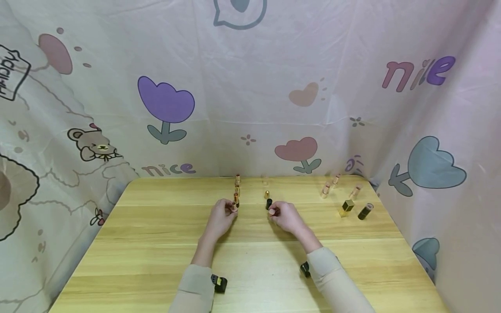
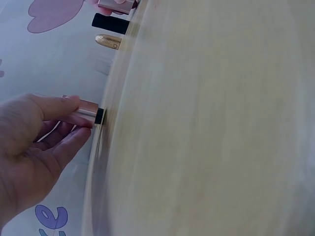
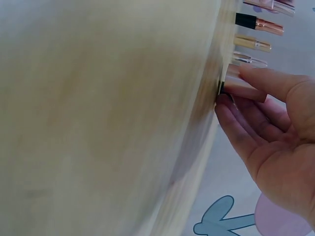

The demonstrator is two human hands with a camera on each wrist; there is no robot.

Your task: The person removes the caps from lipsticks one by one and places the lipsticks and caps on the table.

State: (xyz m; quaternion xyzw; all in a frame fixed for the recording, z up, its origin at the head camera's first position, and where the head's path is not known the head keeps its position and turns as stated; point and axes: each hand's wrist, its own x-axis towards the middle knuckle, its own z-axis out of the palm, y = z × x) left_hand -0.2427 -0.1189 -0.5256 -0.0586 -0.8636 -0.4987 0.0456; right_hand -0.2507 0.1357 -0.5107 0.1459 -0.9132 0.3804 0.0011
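My left hand [image 1: 222, 216] pinches a rose-gold lipstick tube [image 2: 84, 112] between thumb and fingers. Its black end is down close to the tabletop. In front of that hand, uncapped lipsticks stand in a row, among them a black and rose-gold one [image 3: 258, 24] and a gold one [image 3: 253, 42]. My right hand [image 1: 287, 216] pinches a rose-gold lipstick cap [image 3: 243, 87] low over the table. Just beyond it stand a black cap [image 1: 268, 203], a gold cap [image 1: 267, 194] and a faint clear cap [image 1: 265, 180]. The fingers partly cover both held pieces.
Several lipsticks stand at the table's right, including a gold square-topped one [image 1: 346, 208], a black one [image 1: 365, 211] and a pink one [image 1: 325, 190]. The wooden table [image 1: 156, 261] meets a printed cloth [image 1: 235, 87] at the back. Dark wrist devices [image 1: 220, 284] sit by the sleeves.
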